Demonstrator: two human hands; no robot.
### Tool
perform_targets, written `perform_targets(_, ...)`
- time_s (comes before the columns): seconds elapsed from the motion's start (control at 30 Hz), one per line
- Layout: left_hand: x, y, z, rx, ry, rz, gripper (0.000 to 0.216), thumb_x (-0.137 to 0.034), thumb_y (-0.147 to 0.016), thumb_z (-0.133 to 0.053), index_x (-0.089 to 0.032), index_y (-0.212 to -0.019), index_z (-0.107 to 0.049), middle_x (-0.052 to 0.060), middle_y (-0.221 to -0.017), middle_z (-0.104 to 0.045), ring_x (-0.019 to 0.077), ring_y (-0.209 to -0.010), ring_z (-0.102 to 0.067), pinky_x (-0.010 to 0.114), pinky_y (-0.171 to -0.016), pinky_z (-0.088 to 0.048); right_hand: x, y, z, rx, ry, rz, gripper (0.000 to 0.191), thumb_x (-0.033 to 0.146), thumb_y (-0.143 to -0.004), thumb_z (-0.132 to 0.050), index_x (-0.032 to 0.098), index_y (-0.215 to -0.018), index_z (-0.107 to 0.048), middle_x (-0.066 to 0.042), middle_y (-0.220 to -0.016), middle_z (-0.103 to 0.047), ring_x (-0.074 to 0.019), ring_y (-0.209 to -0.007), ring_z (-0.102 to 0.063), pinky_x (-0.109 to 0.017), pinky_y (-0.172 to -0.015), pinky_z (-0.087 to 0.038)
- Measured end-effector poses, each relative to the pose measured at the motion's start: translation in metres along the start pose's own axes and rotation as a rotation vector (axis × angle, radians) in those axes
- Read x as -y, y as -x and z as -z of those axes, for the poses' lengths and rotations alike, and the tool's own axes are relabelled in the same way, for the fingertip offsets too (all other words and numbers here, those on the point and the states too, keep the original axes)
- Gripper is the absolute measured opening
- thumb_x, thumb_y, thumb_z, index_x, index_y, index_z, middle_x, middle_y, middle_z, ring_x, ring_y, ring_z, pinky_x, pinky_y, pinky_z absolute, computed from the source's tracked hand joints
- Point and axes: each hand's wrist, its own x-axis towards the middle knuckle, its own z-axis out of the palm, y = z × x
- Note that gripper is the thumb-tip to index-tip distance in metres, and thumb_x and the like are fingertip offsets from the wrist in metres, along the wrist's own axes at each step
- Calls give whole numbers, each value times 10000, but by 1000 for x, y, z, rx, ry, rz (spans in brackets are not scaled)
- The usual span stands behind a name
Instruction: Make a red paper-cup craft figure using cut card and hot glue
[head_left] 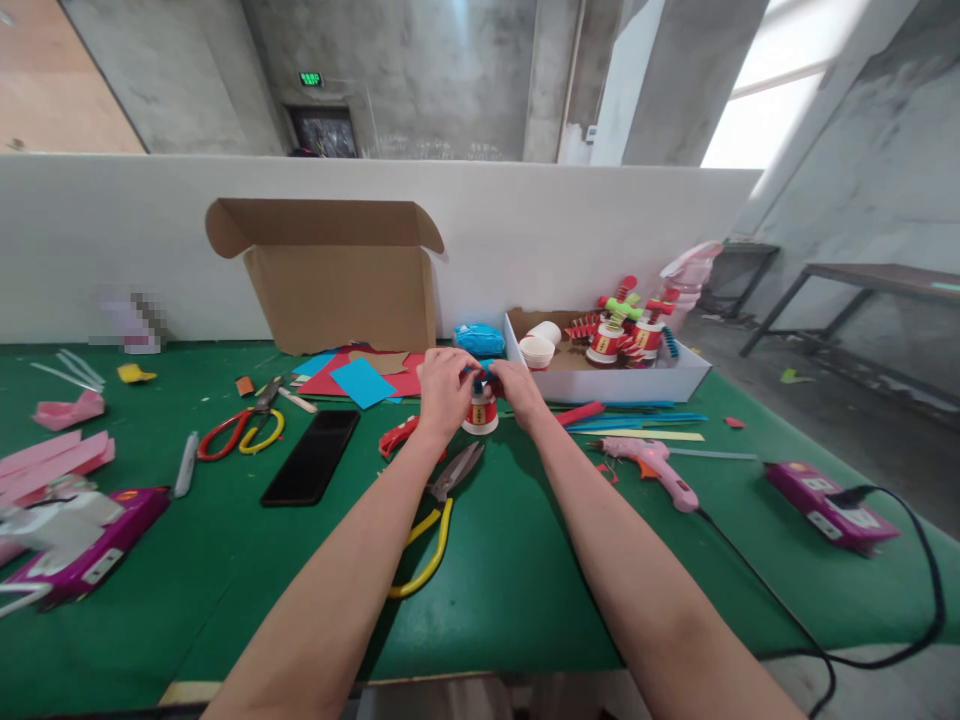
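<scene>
Currently, the left hand (444, 392) and right hand (519, 390) are pinching a blue piece (484, 368) atop the cup (480, 415), fingers closed on it from both sides. The cup is standing upright on the table (525, 580), just beyond the scissors (442, 500), with the glue gun (652, 468) lying well apart on its right.
</scene>
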Motion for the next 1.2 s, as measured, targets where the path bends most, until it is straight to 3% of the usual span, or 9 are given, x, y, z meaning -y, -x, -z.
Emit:
perform_targets(0.63,-3,1,0,23,11,62,133,-270,-831,-535,-230,-762,-641,42,-899,-675,240,-965,-501,401,-852,-333,-1,-1,0,6,-12,10,230,337,-702,-492,208,-512,-480,22,-436,-514,-107,-448,-449,-246,-489,-365)
perform_targets(0.87,-1,-3,3,-28,63,71,204,-319,-856,-497,-230,-825,-677,45,-922,-693,222,-946,-532,363,-857,-363,-2,1,2,25,-20,57,74,253,-594,-565,186,-619,-547,56,-488,-514,-92,-491,-440,-226,-508,-354)
perform_targets(0.97,11,-6,5,-131,152,188,252,-335,-862,-455,-208,-862,-673,46,-915,-693,199,-903,-565,317,-827,-399,-2,3,4,-11,-37,88,167,232,-542,-626,181,-682,-551,64,-559,-548,-84,-524,-455,-219,-536,-372)
perform_targets(1.03,21,-8,5,-183,242,322,273,-370,-839,-468,-190,-763,-658,37,-787,-684,181,-781,-584,287,-737,-421,-5,3,5,-32,-61,79,188,274,-559,-646,181,-680,-538,63,-552,-540,-81,-515,-453,-218,-529,-369)
perform_targets(1.2,28,-6,2,-72,571,595,390,-502,-745,-572,-179,-531,-610,18,-565,-612,158,-639,-564,261,-619,-412,-11,-2,6,-48,-98,56,244,396,-622,-644,189,-658,-520,56,-494,-512,-81,-477,-442,-218,-498,-355)
